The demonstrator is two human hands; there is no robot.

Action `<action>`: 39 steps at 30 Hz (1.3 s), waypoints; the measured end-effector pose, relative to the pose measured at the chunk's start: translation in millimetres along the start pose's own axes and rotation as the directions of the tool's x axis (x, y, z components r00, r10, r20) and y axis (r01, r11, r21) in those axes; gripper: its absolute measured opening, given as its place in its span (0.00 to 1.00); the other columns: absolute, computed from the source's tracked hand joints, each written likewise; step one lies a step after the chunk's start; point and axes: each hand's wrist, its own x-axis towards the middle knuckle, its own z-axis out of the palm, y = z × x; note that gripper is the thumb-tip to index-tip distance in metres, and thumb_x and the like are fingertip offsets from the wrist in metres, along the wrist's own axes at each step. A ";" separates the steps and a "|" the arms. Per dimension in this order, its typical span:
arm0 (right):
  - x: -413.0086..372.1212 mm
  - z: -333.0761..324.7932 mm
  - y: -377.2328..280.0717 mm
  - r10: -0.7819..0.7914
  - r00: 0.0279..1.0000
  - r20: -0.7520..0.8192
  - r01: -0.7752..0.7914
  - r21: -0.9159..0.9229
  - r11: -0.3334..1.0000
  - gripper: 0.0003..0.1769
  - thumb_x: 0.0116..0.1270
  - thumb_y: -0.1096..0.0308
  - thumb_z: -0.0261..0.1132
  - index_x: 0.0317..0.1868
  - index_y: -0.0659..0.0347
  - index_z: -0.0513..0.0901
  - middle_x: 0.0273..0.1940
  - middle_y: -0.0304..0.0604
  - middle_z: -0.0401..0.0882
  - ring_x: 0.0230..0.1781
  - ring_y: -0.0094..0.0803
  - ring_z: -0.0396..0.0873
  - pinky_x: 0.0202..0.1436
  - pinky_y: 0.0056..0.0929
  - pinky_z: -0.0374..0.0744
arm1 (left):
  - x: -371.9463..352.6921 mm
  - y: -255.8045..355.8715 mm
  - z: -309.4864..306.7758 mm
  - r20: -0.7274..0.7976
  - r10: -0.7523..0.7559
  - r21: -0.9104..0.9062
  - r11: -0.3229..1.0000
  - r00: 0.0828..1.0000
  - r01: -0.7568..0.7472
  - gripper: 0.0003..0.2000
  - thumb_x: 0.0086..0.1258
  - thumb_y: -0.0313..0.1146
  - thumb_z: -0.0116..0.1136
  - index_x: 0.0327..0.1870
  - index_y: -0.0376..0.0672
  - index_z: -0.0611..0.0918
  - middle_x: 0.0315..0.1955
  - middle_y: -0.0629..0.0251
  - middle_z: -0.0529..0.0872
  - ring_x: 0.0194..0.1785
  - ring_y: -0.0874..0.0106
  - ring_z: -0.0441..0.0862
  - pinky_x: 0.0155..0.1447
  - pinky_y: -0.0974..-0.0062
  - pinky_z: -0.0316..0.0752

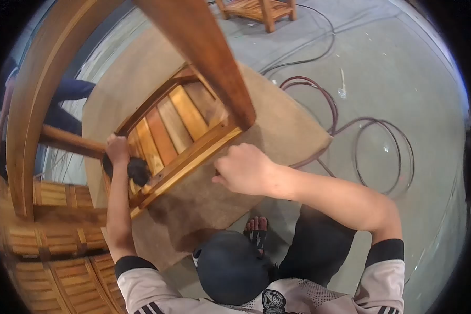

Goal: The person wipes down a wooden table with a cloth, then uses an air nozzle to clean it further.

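Grey floor (403, 78) over the whole right side, looped with a reddish hose (374, 121) and thinner dark cables. On it, a brown mat (277, 120) running from upper left to centre.

On the mat, tipped over, a wooden chair (167, 125): slatted seat turned toward the camera, one thick leg (209, 57) rising out of the top of the view, a curved rail (31, 104) sweeping down the left edge. At lower left, just beside the mat, a stack of slatted wooden panels (52, 246). Far off at the top, a smaller wooden frame (256, 9). Behind the curved rail, blue cloth and a forearm of another person, mostly hidden.

Near the bottom edge, a pale shirt with black cuffs, dark trousers and a sandalled foot (256, 230) at the mat's near edge.

Right grip (243, 168): closed to a fist, pressed up against the near edge of the seat frame; anything inside it impossible to tell.

Left grip (118, 149): fingers curled shut around the far corner of the seat frame, at the joint with a side stretcher.

Touching that grip from below, a small dark lump (137, 170) resting on the slats; cloth or pad, and held or not, impossible to tell.
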 end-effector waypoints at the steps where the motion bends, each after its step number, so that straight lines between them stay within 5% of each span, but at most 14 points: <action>1: -0.5 1.2 -0.1 0.006 1.000 -0.016 -0.006 -0.005 1.000 0.18 0.63 0.55 0.66 0.28 0.64 0.83 0.21 0.55 0.79 0.28 0.52 0.82 0.34 0.46 0.81 | -2.3 2.7 -7.8 -0.019 0.053 0.043 0.998 0.998 -0.052 0.08 0.63 0.28 0.55 0.33 0.39 0.87 0.34 0.54 0.84 0.43 0.58 0.84 0.46 0.64 0.80; 8: -5.3 -9.3 -5.7 0.029 0.999 0.018 -0.029 0.001 1.000 0.19 0.65 0.54 0.64 0.29 0.64 0.82 0.21 0.53 0.79 0.26 0.51 0.81 0.32 0.44 0.80 | 5.9 17.5 -30.3 0.058 -0.175 0.000 0.985 0.983 0.175 0.07 0.64 0.28 0.56 0.33 0.42 0.87 0.34 0.55 0.85 0.41 0.59 0.85 0.45 0.63 0.80; 11: -16.0 -13.2 -5.1 0.074 0.997 -0.033 -0.072 0.040 0.997 0.18 0.65 0.55 0.65 0.30 0.64 0.82 0.21 0.51 0.80 0.25 0.50 0.81 0.31 0.43 0.79 | 11.3 27.6 -28.2 0.007 -0.125 -0.106 0.987 0.992 0.125 0.05 0.62 0.28 0.58 0.34 0.41 0.85 0.34 0.54 0.84 0.42 0.57 0.84 0.46 0.61 0.80; 14: -27.4 -18.3 -4.2 0.097 0.990 -0.105 -0.081 0.151 0.985 0.16 0.64 0.58 0.68 0.31 0.65 0.81 0.23 0.51 0.81 0.25 0.48 0.81 0.30 0.40 0.79 | 21.7 44.0 -23.3 -0.142 0.107 -0.196 0.971 0.984 -0.134 0.03 0.60 0.26 0.58 0.31 0.39 0.82 0.33 0.52 0.82 0.41 0.54 0.82 0.45 0.58 0.77; 16: -28.8 -23.8 -2.4 0.092 0.976 -0.198 -0.040 0.254 0.966 0.15 0.63 0.61 0.70 0.31 0.66 0.81 0.24 0.52 0.81 0.25 0.47 0.82 0.29 0.37 0.79 | 35.6 70.3 -43.0 -0.407 0.186 -0.425 0.828 0.894 -0.365 0.02 0.58 0.24 0.56 0.26 0.38 0.79 0.31 0.50 0.80 0.38 0.51 0.79 0.42 0.55 0.75; 17: -30.2 -25.3 -2.1 0.125 0.972 -0.201 -0.068 0.269 0.961 0.14 0.63 0.62 0.70 0.32 0.67 0.81 0.24 0.52 0.81 0.25 0.46 0.82 0.30 0.35 0.79 | 46.8 91.6 -59.9 -0.367 0.206 -0.460 0.807 0.907 -0.370 0.02 0.56 0.25 0.54 0.25 0.38 0.77 0.30 0.48 0.79 0.37 0.49 0.77 0.40 0.54 0.73; 18: -31.5 -25.5 -1.6 0.151 0.967 -0.203 -0.090 0.280 0.956 0.14 0.63 0.63 0.71 0.32 0.67 0.81 0.25 0.52 0.82 0.26 0.45 0.83 0.30 0.34 0.79 | 58.5 108.1 -61.8 -0.474 0.234 -0.491 0.730 0.849 -0.475 0.08 0.67 0.31 0.53 0.31 0.34 0.79 0.31 0.48 0.79 0.41 0.50 0.78 0.47 0.56 0.74; 19: -32.1 -25.5 -0.4 0.173 0.963 -0.205 -0.108 0.291 0.951 0.14 0.62 0.64 0.71 0.33 0.68 0.81 0.26 0.53 0.82 0.26 0.44 0.84 0.30 0.33 0.79 | 71.9 129.4 -88.3 -0.318 0.281 -0.497 0.764 0.906 -0.411 0.09 0.67 0.33 0.55 0.33 0.35 0.80 0.33 0.48 0.80 0.42 0.50 0.79 0.49 0.56 0.74; 22: -30.4 -21.3 1.6 0.116 0.955 -0.274 -0.039 0.270 0.962 0.14 0.62 0.62 0.71 0.32 0.66 0.81 0.22 0.51 0.79 0.22 0.45 0.80 0.27 0.35 0.77 | 103.4 184.0 -82.0 -0.498 0.132 -0.585 0.678 0.857 -0.445 0.08 0.63 0.32 0.61 0.34 0.36 0.80 0.35 0.50 0.81 0.45 0.50 0.80 0.51 0.57 0.75; 25: -30.2 -15.9 -1.5 0.118 0.961 -0.251 -0.047 0.270 0.962 0.14 0.62 0.62 0.71 0.31 0.65 0.80 0.19 0.49 0.77 0.19 0.45 0.78 0.24 0.36 0.75 | 86.4 167.7 -85.7 -0.368 0.066 -0.684 0.657 0.928 -0.318 0.07 0.63 0.33 0.62 0.36 0.39 0.81 0.36 0.52 0.82 0.45 0.51 0.80 0.50 0.57 0.75; 30: -25.7 -14.4 -3.0 0.100 0.967 -0.236 -0.042 0.240 0.970 0.13 0.62 0.63 0.71 0.30 0.64 0.80 0.20 0.48 0.78 0.20 0.42 0.79 0.25 0.34 0.75 | 82.3 147.6 -94.1 -0.224 0.194 -0.374 0.888 0.955 -0.268 0.05 0.67 0.33 0.55 0.39 0.46 0.80 0.39 0.62 0.81 0.50 0.64 0.80 0.51 0.63 0.74; 39: -34.5 -23.4 6.7 0.100 0.957 -0.274 -0.019 0.284 0.959 0.12 0.62 0.64 0.70 0.30 0.64 0.80 0.20 0.48 0.77 0.21 0.45 0.78 0.25 0.36 0.75 | 66.2 127.3 -81.9 -0.225 0.191 -0.255 0.935 0.955 -0.248 0.05 0.66 0.31 0.50 0.38 0.44 0.78 0.37 0.61 0.80 0.48 0.61 0.81 0.48 0.61 0.76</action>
